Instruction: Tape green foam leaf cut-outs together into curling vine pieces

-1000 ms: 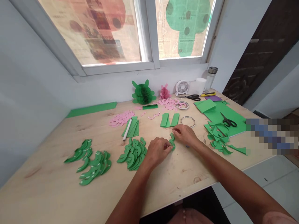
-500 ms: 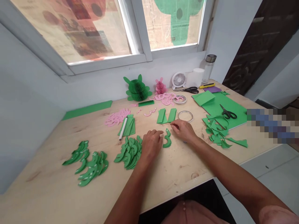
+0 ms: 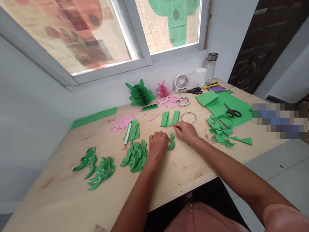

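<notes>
On the tabletop my left hand (image 3: 158, 145) is curled, its fingertips pressed against the left side of a wavy green paper cutout (image 3: 171, 143) and hiding part of it. A small pale strip shows at the cutout's upper end. Just right of that end, my right hand (image 3: 187, 132) is closed in a pinch; whatever lies between thumb and finger is too small to make out. Left of my left hand lies a pile of wavy green paper cutouts (image 3: 135, 156). Two more groups of green cutouts (image 3: 102, 172) with pale strips lie farther left.
Folded green paper pieces (image 3: 170, 118) and a tape roll (image 3: 189, 118) lie beyond my hands. A white pen (image 3: 127, 133) rests on green slips. Pink cutouts (image 3: 123, 123), green scraps (image 3: 219, 129), scissors (image 3: 232, 111) and a green honeycomb paper figure (image 3: 141, 94) surround the work area.
My left hand has moved right onto the edge of the green cutout, covering part of it. The right hand keeps its pinch near the cutout's top. The whole view has shifted slightly.
</notes>
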{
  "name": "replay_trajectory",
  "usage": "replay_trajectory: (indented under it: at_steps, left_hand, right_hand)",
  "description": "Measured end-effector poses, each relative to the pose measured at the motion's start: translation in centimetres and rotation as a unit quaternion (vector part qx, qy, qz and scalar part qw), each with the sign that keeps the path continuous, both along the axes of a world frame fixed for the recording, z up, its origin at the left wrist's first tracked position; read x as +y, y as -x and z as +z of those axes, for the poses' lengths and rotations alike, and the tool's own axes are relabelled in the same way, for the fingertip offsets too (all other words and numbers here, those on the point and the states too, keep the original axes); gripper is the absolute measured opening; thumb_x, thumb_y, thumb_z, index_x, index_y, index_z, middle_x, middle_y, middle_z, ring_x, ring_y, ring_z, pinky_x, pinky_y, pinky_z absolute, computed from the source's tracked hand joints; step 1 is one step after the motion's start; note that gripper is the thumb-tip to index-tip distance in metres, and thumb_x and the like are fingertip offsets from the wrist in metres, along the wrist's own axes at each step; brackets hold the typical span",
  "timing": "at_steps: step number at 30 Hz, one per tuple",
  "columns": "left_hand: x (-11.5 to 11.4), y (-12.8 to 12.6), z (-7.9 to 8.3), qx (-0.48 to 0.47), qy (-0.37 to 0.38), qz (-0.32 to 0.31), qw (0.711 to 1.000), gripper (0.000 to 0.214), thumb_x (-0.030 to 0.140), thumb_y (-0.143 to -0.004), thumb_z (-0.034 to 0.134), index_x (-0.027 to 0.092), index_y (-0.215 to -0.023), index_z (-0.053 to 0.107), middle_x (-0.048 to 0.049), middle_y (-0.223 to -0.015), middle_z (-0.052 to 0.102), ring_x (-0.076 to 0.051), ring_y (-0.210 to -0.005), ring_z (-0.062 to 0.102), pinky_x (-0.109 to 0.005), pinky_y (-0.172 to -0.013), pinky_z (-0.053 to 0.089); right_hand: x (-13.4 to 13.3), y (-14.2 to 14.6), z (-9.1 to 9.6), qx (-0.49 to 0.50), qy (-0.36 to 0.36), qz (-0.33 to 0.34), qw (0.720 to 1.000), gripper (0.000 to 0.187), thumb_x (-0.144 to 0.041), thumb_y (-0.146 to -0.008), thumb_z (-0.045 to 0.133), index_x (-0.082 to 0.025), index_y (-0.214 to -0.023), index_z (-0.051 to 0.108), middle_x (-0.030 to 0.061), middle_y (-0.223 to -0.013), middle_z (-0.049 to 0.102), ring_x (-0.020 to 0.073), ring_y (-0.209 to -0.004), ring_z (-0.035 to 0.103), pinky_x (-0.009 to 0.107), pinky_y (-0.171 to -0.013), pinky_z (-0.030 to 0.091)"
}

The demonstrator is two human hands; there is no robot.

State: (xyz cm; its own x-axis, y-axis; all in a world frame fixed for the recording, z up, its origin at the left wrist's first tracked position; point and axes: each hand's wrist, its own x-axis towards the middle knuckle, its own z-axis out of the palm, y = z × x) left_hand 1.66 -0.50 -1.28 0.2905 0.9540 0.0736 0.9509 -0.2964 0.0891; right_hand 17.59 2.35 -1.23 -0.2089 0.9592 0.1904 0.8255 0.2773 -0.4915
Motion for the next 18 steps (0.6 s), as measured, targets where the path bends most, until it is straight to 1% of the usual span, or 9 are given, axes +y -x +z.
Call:
replay_trajectory:
  at_steps: [5,8,10,12,14,16,18]
  left_hand:
    - [-0.4,0.2,0.2,0.019,-0.002,-0.021,1.0,0.018,0.018,-0.084,0.04,0.017,-0.084,0.058,-0.0095,-0.093,0.061,-0.025,-0.092,0.05,-0.038,-0.077,0.033]
    - [-1.0,0.7,1.2,-0.01,0.023,-0.013,1.0,0.016,0.015,-0.082,0.04,0.017,-0.079,0.056,-0.0082,-0.089,0.062,-0.024,-0.088,0.051,-0.037,-0.075,0.035]
    - [-2.1,1.4,2.2,-0.061,0.046,-0.013,0.997,0.016,0.014,-0.081,0.039,0.018,-0.075,0.054,-0.0066,-0.084,0.062,-0.022,-0.083,0.052,-0.035,-0.074,0.036]
    - [-4.0,2.2,3.5,-0.142,0.087,-0.038,0.985,0.015,0.017,-0.082,0.039,0.019,-0.074,0.052,-0.0047,-0.08,0.06,-0.02,-0.081,0.052,-0.032,-0.074,0.038]
    - [-6.7,3.2,4.7,-0.222,0.139,-0.051,0.964,0.016,0.025,-0.084,0.038,0.019,-0.076,0.051,-0.0034,-0.081,0.059,-0.018,-0.08,0.053,-0.03,-0.075,0.04]
    - [-10.0,4.5,5.7,-0.267,0.198,-0.036,0.942,0.02,0.032,-0.085,0.04,0.02,-0.074,0.051,-0.0024,-0.078,0.058,-0.016,-0.076,0.053,-0.027,-0.072,0.042]
    - [-13.3,6.1,6.1,-0.293,0.258,-0.002,0.921,0.025,0.039,-0.085,0.041,0.02,-0.07,0.05,-0.0017,-0.073,0.056,-0.015,-0.071,0.053,-0.024,-0.067,0.042]
  right_hand:
    - [-0.1,-0.2,0.0,-0.006,0.004,-0.006,1.0,0.024,-0.026,-0.086,0.044,-0.021,-0.094,0.065,0.0039,-0.098,0.068,0.0177,-0.088,0.059,0.025,-0.07,0.038]
    - [0.0,-0.4,0.0,-0.011,0.008,-0.008,1.0,0.024,-0.025,-0.086,0.043,-0.021,-0.094,0.065,0.0037,-0.098,0.068,0.0179,-0.088,0.059,0.025,-0.069,0.038]
    - [0.1,-0.4,0.0,-0.011,0.009,-0.009,1.0,0.024,-0.025,-0.086,0.043,-0.021,-0.094,0.065,0.0037,-0.099,0.068,0.0181,-0.089,0.059,0.025,-0.069,0.038]
    - [0.1,-0.4,0.0,-0.008,0.009,-0.004,1.0,0.024,-0.025,-0.086,0.043,-0.021,-0.094,0.065,0.0037,-0.1,0.068,0.0182,-0.089,0.059,0.025,-0.069,0.038]
    - [0.1,-0.3,0.0,-0.004,0.011,0.004,1.0,0.024,-0.024,-0.086,0.043,-0.021,-0.093,0.066,0.0038,-0.098,0.068,0.0181,-0.089,0.059,0.025,-0.068,0.038]
    - [0.0,-0.2,-0.1,0.002,0.013,0.014,1.0,0.024,-0.024,-0.086,0.043,-0.021,-0.092,0.066,0.0036,-0.097,0.069,0.0177,-0.089,0.059,0.024,-0.068,0.038]
    - [0.0,-0.1,-0.2,0.009,0.015,0.022,1.0,0.024,-0.022,-0.086,0.043,-0.021,-0.092,0.066,0.0033,-0.098,0.069,0.0172,-0.089,0.059,0.024,-0.068,0.038]
